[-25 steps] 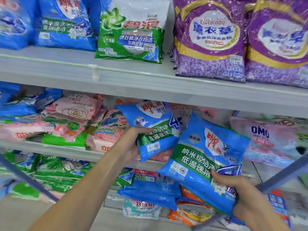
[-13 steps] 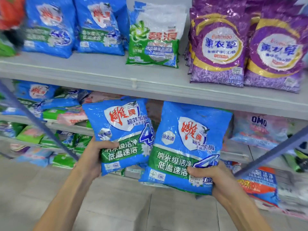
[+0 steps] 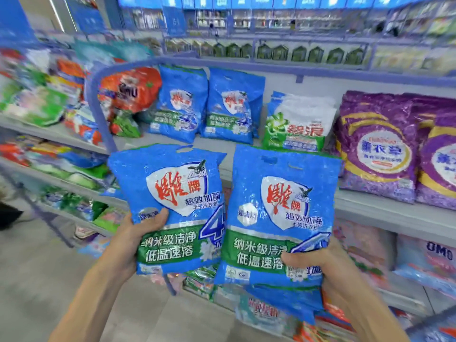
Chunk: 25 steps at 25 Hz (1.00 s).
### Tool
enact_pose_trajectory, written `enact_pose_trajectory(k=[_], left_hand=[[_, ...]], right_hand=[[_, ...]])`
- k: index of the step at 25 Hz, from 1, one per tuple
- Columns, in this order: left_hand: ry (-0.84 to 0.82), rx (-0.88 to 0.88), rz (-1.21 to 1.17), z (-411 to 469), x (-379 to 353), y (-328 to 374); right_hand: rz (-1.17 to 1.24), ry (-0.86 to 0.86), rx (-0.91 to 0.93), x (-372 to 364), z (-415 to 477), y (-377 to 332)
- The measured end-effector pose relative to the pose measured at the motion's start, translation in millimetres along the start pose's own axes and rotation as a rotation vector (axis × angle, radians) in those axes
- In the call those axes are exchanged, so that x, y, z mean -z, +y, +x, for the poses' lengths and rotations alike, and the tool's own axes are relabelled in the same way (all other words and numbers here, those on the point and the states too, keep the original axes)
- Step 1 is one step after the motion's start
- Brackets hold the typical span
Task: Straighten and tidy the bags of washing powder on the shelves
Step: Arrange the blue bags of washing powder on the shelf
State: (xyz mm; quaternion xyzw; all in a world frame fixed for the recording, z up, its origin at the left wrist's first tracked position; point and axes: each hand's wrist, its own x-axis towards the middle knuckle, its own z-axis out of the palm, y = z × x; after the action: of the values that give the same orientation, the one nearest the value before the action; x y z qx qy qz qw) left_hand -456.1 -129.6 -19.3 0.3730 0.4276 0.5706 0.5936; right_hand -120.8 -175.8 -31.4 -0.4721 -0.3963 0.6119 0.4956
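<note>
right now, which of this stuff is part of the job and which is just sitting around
Job: left hand gripping left blue bag; right hand gripping right blue bag; matching blue pair on the shelf.
Just there: purple bags; green-and-white bag; red OMO bag.

Bare left grip [image 3: 125,245], bare right grip [image 3: 328,265], unsleeved forearms [image 3: 81,304]

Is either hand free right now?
No, the left hand grips the left blue washing powder bag and the right hand grips the right blue washing powder bag.
</note>
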Motion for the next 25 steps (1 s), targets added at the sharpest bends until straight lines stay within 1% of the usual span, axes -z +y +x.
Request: enact_pose_trajectory(k=[2, 5, 7, 11, 15, 19, 22, 25], left_hand=[[0.002, -0.017, -0.008, 13.7, 17.8, 18.9], [-0.008, -0.024, -0.011, 41.1, 48.0, 42.5], [-0.037, -0.014, -0.008, 59.7, 65.8, 58.9], [-0.118, 0.0, 0.021, 101.7, 76.8, 90.6], [-0.187, -0.012, 0.048, 154.4, 68.8, 112.3], [-0.149, -0.016, 0.061, 217.1, 60.2, 115.8], [-0.182, -0.061, 0.101, 259.9, 61.8, 117.9], [-0.226, -0.044, 0.111, 295.9, 62.9, 123.5]], right_hand=[[0.033, -0.015, 0.059, -29.7, 14.8, -14.2], [0.109, 0.051, 0.14, -64.3, 38.9, -27.6], [0.158, 0.08, 0.152, -82.7, 56.7, -32.4], [0.1, 0.167, 0.174, -106.2, 86.0, -45.7], [0.065, 0.218, 0.239, -115.8, 130.7, -63.1], [0.01, 0.272, 0.275, -115.3, 184.1, -83.7], [-0.021, 0.306, 0.278, -114.1, 216.1, -97.8], [-0.021, 0.329, 0.28, -115.5, 243.9, -107.0]])
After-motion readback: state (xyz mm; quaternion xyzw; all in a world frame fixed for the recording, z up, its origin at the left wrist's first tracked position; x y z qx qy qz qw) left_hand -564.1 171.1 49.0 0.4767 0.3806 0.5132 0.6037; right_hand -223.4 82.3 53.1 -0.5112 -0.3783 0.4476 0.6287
